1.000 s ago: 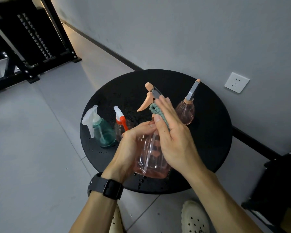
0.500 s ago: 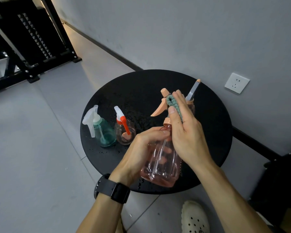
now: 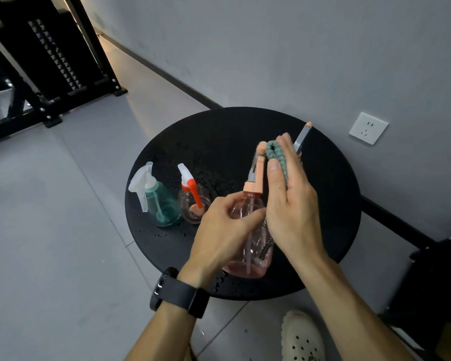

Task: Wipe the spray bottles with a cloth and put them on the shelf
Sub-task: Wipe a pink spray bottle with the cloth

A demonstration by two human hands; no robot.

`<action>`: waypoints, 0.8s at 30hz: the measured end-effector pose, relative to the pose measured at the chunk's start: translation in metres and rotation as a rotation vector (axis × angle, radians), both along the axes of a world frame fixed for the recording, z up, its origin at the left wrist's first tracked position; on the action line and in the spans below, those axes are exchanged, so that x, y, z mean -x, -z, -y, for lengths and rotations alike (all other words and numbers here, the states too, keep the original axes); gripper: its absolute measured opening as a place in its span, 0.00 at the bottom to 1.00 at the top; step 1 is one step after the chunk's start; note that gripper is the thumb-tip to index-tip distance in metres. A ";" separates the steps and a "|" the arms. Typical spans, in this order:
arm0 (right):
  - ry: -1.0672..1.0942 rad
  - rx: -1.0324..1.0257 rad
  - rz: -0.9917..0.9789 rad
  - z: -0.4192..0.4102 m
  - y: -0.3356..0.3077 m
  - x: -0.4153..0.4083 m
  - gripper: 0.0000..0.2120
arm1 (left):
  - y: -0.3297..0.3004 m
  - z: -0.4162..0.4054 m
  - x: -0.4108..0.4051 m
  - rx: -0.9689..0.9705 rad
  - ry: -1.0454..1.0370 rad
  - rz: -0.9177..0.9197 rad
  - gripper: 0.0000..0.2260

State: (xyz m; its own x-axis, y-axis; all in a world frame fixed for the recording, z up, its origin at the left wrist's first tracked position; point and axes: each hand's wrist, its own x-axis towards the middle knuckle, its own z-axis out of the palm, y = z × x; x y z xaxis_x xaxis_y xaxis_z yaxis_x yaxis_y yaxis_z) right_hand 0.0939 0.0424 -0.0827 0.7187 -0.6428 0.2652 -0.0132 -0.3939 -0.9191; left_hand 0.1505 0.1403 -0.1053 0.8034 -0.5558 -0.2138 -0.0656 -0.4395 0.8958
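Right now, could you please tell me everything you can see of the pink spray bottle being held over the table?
The pink spray bottle is clear, pink-tinted plastic with a peach collar and spray head on top and a thin tube inside. A little pink liquid sits at its bottom. It is held roughly upright above the round black table. The left hand grips its shoulder, and the right hand presses a green cloth against its spray head.
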 end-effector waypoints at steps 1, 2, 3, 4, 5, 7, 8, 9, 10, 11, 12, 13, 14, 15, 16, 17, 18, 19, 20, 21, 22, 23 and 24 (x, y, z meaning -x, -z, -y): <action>-0.002 0.041 0.017 -0.001 0.001 0.000 0.23 | 0.002 0.001 0.001 -0.050 0.003 0.071 0.13; -0.009 0.078 0.019 -0.002 0.003 -0.001 0.23 | 0.004 0.002 0.002 -0.083 0.007 0.132 0.18; -0.016 0.107 0.007 -0.003 0.005 -0.002 0.23 | 0.008 0.003 0.003 -0.099 0.001 0.174 0.23; -0.019 0.132 -0.015 -0.004 0.008 -0.003 0.24 | 0.010 0.003 0.004 -0.109 -0.016 0.196 0.25; -0.022 0.153 -0.042 -0.005 0.010 -0.003 0.24 | 0.011 0.004 0.004 -0.117 -0.036 0.215 0.26; -0.026 0.207 -0.077 -0.010 0.016 -0.005 0.24 | 0.011 0.004 0.004 -0.129 -0.075 0.250 0.22; -0.025 0.245 -0.078 -0.014 0.018 -0.005 0.24 | 0.011 0.003 0.003 -0.131 -0.099 0.267 0.20; -0.020 0.278 -0.076 -0.017 0.020 -0.006 0.25 | 0.011 0.003 0.002 -0.127 -0.120 0.284 0.19; -0.018 0.298 -0.073 -0.020 0.022 -0.007 0.25 | 0.011 0.003 0.002 -0.124 -0.137 0.297 0.20; -0.019 0.301 -0.072 -0.021 0.023 -0.007 0.26 | 0.010 0.002 0.001 -0.122 -0.148 0.304 0.21; -0.025 0.291 -0.074 -0.022 0.023 -0.007 0.26 | 0.011 0.002 0.000 -0.123 -0.157 0.308 0.22; -0.036 0.273 -0.080 -0.023 0.023 -0.007 0.25 | 0.011 0.001 -0.001 -0.125 -0.165 0.310 0.22; -0.054 0.255 -0.090 -0.023 0.023 -0.007 0.25 | 0.012 0.000 -0.002 -0.125 -0.171 0.311 0.23; -0.075 0.244 -0.101 -0.024 0.022 -0.006 0.26 | 0.013 -0.001 -0.004 -0.124 -0.176 0.313 0.23; -0.096 0.236 -0.106 -0.025 0.021 -0.005 0.27 | 0.014 -0.001 -0.005 -0.122 -0.180 0.313 0.23; -0.116 0.220 -0.101 -0.026 0.020 -0.005 0.27 | 0.015 -0.002 -0.006 -0.119 -0.180 0.312 0.23; -0.135 0.185 -0.087 -0.028 0.019 -0.004 0.27 | 0.015 -0.002 -0.007 -0.111 -0.176 0.305 0.23; -0.149 0.127 -0.069 -0.028 0.018 -0.004 0.26 | 0.014 -0.001 -0.007 -0.100 -0.168 0.294 0.24; -0.153 0.048 -0.052 -0.027 0.017 -0.003 0.25 | 0.012 -0.001 -0.007 -0.088 -0.163 0.280 0.25; -0.147 -0.050 -0.039 -0.025 0.014 -0.001 0.23 | 0.010 -0.001 -0.007 -0.077 -0.164 0.268 0.24; -0.135 -0.153 -0.027 -0.022 0.012 0.000 0.22 | 0.009 -0.001 -0.007 -0.063 -0.170 0.261 0.23; -0.117 -0.239 -0.008 -0.019 0.010 0.000 0.21 | 0.008 -0.001 -0.007 -0.048 -0.174 0.261 0.21; -0.093 -0.301 0.020 -0.015 0.008 0.000 0.21 | 0.008 -0.001 -0.007 -0.040 -0.171 0.270 0.19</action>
